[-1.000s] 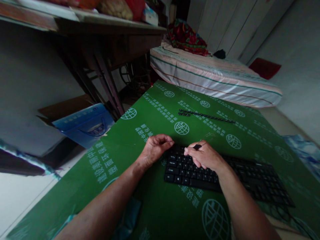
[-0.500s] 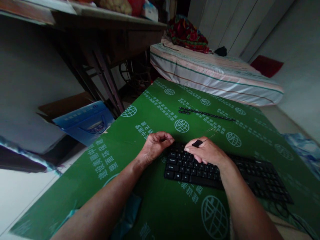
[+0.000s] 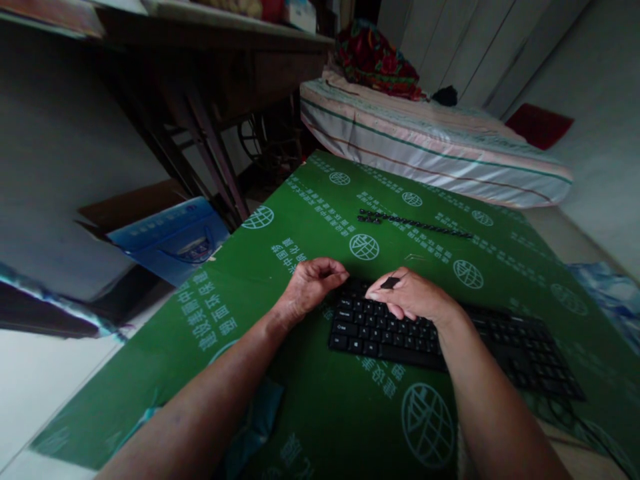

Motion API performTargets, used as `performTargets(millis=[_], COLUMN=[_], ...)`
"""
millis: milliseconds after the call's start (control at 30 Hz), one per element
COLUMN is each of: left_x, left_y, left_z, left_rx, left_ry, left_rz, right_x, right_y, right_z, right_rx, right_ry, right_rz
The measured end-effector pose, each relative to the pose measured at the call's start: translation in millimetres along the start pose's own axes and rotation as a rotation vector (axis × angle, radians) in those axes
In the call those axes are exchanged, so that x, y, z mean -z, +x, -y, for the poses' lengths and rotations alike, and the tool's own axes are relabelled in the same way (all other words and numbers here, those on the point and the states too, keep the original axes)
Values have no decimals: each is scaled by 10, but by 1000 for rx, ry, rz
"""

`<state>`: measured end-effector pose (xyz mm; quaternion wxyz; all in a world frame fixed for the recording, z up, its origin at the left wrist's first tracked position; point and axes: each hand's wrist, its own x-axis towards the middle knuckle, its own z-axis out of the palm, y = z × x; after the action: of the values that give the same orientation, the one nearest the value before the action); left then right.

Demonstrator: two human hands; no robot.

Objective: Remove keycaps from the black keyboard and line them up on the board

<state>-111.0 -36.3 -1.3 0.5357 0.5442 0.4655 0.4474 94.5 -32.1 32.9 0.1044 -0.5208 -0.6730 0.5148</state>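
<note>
A black keyboard lies on the green table, partly covered by my right hand and forearm. My right hand is closed over the keyboard's upper left part, holding what looks like a wire keycap puller. Its dark handle shows between my fingers, and thin bent wires stick out faintly beyond the hand. At the keyboard's top left corner, my left hand has thumb and forefinger pinched together; anything between them is too small to make out. Farther back sit a long row of small black keycaps and a short row beside its left end.
The green table bears printed white globes and characters. A blue bag stands off its left edge, below a dark wooden desk. Behind is a bed. A cable trails at the lower right.
My right hand has shifted slightly left with the keycap puller. My left hand stays pinched at the keyboard's corner. The view has tilted a little; the keycap rows have not moved on the table.
</note>
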Motion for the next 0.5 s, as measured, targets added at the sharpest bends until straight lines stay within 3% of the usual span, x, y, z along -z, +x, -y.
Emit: performTargets(millis=[500], left_x=[-5], left_y=[-21], left_z=[-11], left_rx=[1], left_ry=[-40], left_rz=[12], right_x=[-75], right_y=[-1], right_z=[-8], right_rx=[19], right_ry=[-57], right_rz=[-73])
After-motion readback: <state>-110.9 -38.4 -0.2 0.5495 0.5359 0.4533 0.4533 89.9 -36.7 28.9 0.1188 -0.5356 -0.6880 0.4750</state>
